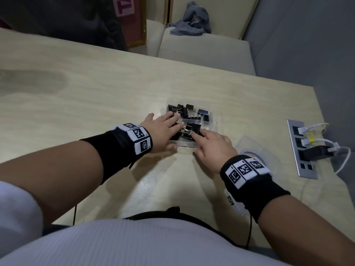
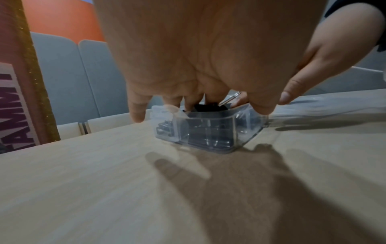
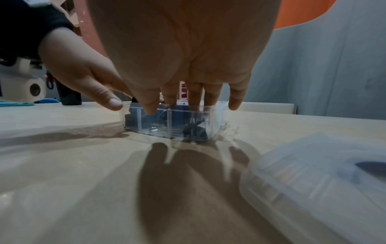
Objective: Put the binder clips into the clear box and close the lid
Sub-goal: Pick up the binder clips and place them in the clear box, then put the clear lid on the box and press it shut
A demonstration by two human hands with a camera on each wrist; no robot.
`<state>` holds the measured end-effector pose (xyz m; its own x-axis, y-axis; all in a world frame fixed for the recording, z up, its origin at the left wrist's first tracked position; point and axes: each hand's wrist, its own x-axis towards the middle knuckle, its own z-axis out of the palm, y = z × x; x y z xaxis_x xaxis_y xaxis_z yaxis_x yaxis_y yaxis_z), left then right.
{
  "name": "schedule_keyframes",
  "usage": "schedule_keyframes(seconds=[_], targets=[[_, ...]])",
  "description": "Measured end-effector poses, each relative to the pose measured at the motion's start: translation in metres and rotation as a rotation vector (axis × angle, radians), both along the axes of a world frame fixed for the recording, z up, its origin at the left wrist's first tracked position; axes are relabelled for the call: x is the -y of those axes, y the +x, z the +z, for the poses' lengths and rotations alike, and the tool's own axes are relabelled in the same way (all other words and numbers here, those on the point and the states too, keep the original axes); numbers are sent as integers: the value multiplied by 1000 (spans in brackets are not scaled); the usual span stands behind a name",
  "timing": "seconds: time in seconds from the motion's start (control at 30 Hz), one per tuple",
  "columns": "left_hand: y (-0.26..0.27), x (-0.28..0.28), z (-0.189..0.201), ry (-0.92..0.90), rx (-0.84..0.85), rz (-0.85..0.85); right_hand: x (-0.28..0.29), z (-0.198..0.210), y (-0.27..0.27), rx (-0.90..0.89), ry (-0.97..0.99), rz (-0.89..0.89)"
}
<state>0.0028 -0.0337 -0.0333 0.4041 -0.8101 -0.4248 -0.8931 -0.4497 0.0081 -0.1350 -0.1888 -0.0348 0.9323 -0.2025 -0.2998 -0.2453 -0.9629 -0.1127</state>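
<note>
A clear box [image 1: 210, 112] stands on the pale wooden table, divided into compartments and holding several black binder clips [image 1: 203, 112]. My left hand [image 1: 173, 122] reaches in from the left, its straight fingers resting on the clips in the near part. My right hand [image 1: 198, 138] comes from the right; its index finger touches a clip [image 1: 195, 128] that sticks up above the rim. In the left wrist view the left fingers [image 2: 189, 102] dip into the box [image 2: 208, 132]. The right wrist view shows the right fingers [image 3: 195, 97] over the box [image 3: 173, 118]. The clear lid [image 1: 255, 150] lies flat beside my right wrist.
A metal socket panel [image 1: 301, 148] with plugs and white cables is set into the table at the right. The table's right edge runs close behind it. A grey cloth [image 1: 192, 18] lies on a seat beyond the far edge. The lid [image 3: 313, 181] fills the right wrist view's lower right.
</note>
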Motion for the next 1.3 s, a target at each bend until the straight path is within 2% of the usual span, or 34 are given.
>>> schedule_keyframes(seconds=[0.07, 0.13, 0.2, 0.27, 0.3, 0.37, 0.43, 0.5, 0.77, 1.03, 1.23, 1.3], targets=[[-1, 0, -1, 13, 9, -3, 0, 0, -5, 20, 31, -8], [-2, 0, -2, 16, 23, -8, 4, 0, -14, 128, 96, -55], [-2, -1, -3, 9, 26, -8, 11, 2, -24, 271, 150, -192], [-3, -2, -5, 1, 29, -8, 25, 1, -35, 309, 109, -360], [-3, -2, -5, -1, 31, -7, 34, -1, -40, 257, 55, -448], [-5, -2, -6, 0, 33, -2, 52, -8, -52, 34, -27, -623], [-6, -1, -7, 3, 39, 0, 63, -14, -62, -165, 1, -726], [-7, -2, -7, 7, 54, -2, 67, -18, -67, -217, 41, -703], [-9, -2, -9, 28, 81, 2, 43, -11, -63, -343, 71, -398], [-8, 2, -4, 56, 53, 20, 27, -10, -65, -248, -2, -271], [-4, 8, 9, -5, -16, 72, 24, -4, -66, 4, 18, -247], [-3, 8, 12, -28, -16, 88, 25, -1, -65, 6, -11, -215]])
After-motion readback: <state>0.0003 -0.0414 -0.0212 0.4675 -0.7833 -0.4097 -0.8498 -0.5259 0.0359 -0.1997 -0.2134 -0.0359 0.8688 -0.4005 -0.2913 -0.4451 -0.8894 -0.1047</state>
